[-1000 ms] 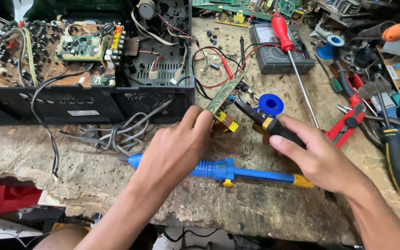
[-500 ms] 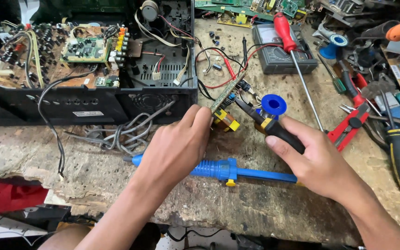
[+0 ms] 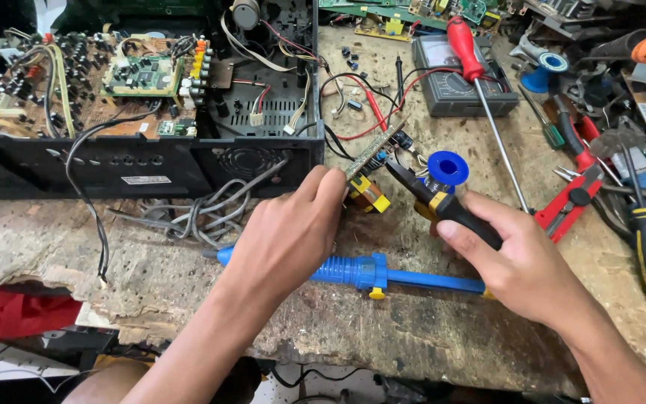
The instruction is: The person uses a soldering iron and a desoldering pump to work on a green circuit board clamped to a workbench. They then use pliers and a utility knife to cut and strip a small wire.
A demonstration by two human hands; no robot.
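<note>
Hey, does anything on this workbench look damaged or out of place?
Yes: the wooden bench is chipped and crumbling along its front edge, and the black chassis lies open, loose wires spilling onto the bench.

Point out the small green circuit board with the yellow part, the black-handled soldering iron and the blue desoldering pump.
small green circuit board (image 3: 374, 150), head view, on its tilted edge.
black-handled soldering iron (image 3: 463, 218), head view, on the handle by the right hand's thumb.
blue desoldering pump (image 3: 353, 268), head view, on the thick barrel.
</note>
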